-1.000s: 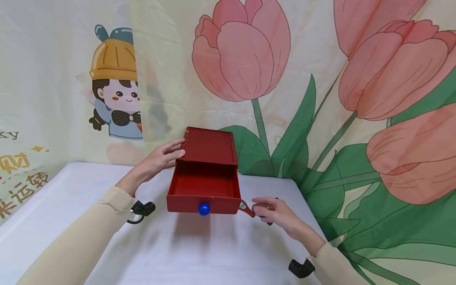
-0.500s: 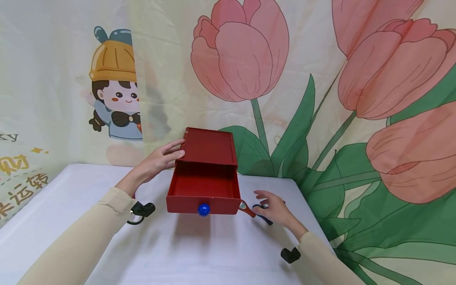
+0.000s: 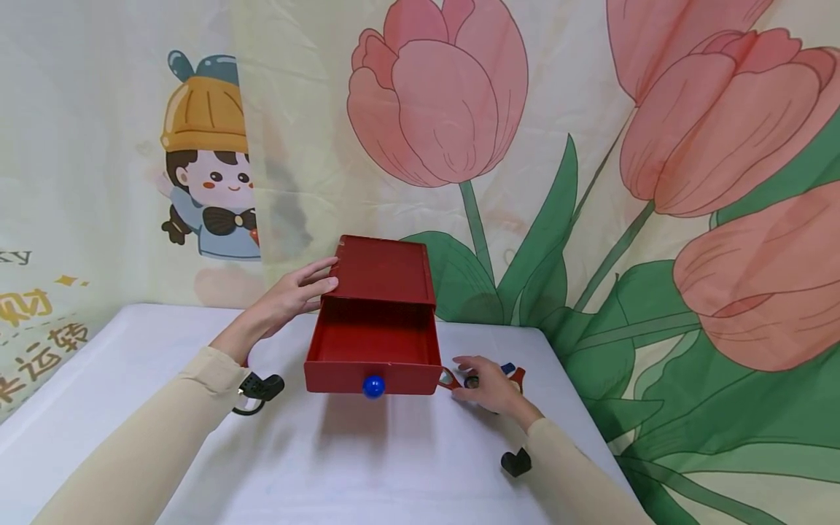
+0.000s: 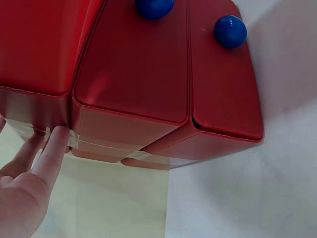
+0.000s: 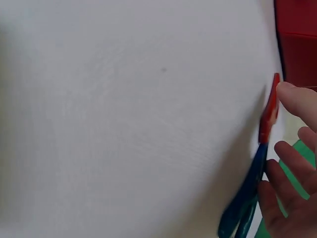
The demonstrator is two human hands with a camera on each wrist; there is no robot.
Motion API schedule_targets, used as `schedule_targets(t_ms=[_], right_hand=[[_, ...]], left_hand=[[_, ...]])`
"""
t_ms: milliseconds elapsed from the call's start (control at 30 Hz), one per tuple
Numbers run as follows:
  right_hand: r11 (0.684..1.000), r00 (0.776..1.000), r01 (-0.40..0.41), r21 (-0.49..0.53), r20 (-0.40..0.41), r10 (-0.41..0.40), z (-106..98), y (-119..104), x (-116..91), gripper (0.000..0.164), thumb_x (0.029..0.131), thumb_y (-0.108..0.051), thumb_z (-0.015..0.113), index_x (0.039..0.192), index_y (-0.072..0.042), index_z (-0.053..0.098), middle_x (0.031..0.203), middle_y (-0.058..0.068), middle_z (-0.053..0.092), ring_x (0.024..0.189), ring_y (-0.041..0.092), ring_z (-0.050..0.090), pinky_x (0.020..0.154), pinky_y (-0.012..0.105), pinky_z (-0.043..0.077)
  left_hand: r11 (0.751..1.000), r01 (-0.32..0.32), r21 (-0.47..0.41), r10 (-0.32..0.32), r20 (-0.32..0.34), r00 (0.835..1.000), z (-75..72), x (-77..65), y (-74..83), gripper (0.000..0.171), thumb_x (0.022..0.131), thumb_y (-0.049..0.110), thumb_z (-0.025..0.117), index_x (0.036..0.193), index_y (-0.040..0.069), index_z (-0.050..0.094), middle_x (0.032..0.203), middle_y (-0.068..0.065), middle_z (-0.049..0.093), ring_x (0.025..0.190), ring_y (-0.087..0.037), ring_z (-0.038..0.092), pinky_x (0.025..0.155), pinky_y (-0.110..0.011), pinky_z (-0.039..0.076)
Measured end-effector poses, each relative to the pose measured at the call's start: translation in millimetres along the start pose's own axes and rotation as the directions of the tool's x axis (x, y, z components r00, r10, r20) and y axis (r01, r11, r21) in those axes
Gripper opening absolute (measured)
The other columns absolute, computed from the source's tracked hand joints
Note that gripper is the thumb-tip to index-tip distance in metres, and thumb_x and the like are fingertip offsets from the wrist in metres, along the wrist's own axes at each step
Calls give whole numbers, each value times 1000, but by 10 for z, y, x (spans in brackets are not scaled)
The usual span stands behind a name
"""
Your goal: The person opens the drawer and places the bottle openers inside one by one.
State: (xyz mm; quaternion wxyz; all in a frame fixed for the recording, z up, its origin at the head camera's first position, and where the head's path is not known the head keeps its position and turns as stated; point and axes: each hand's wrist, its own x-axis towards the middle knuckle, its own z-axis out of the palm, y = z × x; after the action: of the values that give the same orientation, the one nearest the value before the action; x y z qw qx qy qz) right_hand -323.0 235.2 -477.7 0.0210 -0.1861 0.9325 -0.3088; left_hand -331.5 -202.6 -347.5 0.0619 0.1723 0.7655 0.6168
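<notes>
A red drawer cabinet (image 3: 383, 270) stands on the table, its top drawer (image 3: 377, 343) pulled out and showing a bare inside. A blue knob (image 3: 374, 386) is on that drawer's front. My left hand (image 3: 289, 299) rests straight fingers against the cabinet's left side. My right hand (image 3: 488, 386) is low, right of the drawer, fingers loosely spread. Beside its thumb and fingers lie a red piece (image 5: 270, 111) and a dark blue piece (image 5: 247, 193), end to end in the right wrist view. A red loop-ended tool (image 3: 449, 379) shows between drawer and hand.
Two lower drawers with blue knobs (image 4: 230, 31) are shut in the left wrist view. Another red piece (image 3: 518, 375) shows behind my right hand. The white-covered table (image 3: 275, 467) ends at a tulip-printed curtain (image 3: 440, 109).
My right hand has shifted left toward the drawer, over the blue tool, and the red and blue pieces behind it now show. The left hand stays on the cabinet.
</notes>
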Motion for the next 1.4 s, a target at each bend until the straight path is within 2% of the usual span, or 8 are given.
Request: schedule_targets(t_ms=[200,333,567,900,1233,1400], right_hand=[[993,999,33,-114,16,-32,66,-3,79,65,90,-27,88,146,-7,63,124,9,68,112,24,62,93,46,60],[989,1000,22,-149,23,-19,63,-3,109,57,92,-23,86,142,-5,66,119,9,67,106,21,59,91,43,58],[988,995,22,-151,98,-7,-14,-63,154,42,92,-12,85,131,-4,74,111,8,68,102,21,57,84,38,56],[992,980,-23,-124,194,47,-127,-181,155,43,87,-4,85,129,-2,73,102,6,73,92,20,58,83,38,56],[990,983,-87,-115,149,104,-82,-128,124,43,87,-14,89,127,-9,74,104,3,72,97,20,59,87,42,60],[992,984,-83,-99,151,97,-80,-132,108,42,90,-15,87,129,-10,74,110,4,73,102,21,63,94,47,60]], left_hand=[[1000,0,5,0,-7,1000,-7,-7,3,80,106,43,62,172,22,21,175,-15,23,156,-43,33,120,-63,37],[1000,0,2,0,-6,1000,-4,2,3,81,106,44,62,172,22,21,175,-15,23,156,-43,33,120,-63,38],[1000,9,-5,-9,-7,1000,7,15,-12,79,106,43,62,171,23,23,175,-15,24,156,-43,33,120,-63,37],[1000,4,-9,-4,-7,1000,10,4,-7,78,107,43,61,171,22,23,175,-15,22,157,-43,31,122,-64,34],[1000,7,-18,-7,-5,1000,13,-3,-1,77,107,42,61,171,21,23,175,-15,22,157,-42,30,123,-64,32],[1000,7,-15,-7,-7,1000,13,-2,5,78,107,42,61,171,21,22,175,-15,22,157,-42,30,122,-64,33]])
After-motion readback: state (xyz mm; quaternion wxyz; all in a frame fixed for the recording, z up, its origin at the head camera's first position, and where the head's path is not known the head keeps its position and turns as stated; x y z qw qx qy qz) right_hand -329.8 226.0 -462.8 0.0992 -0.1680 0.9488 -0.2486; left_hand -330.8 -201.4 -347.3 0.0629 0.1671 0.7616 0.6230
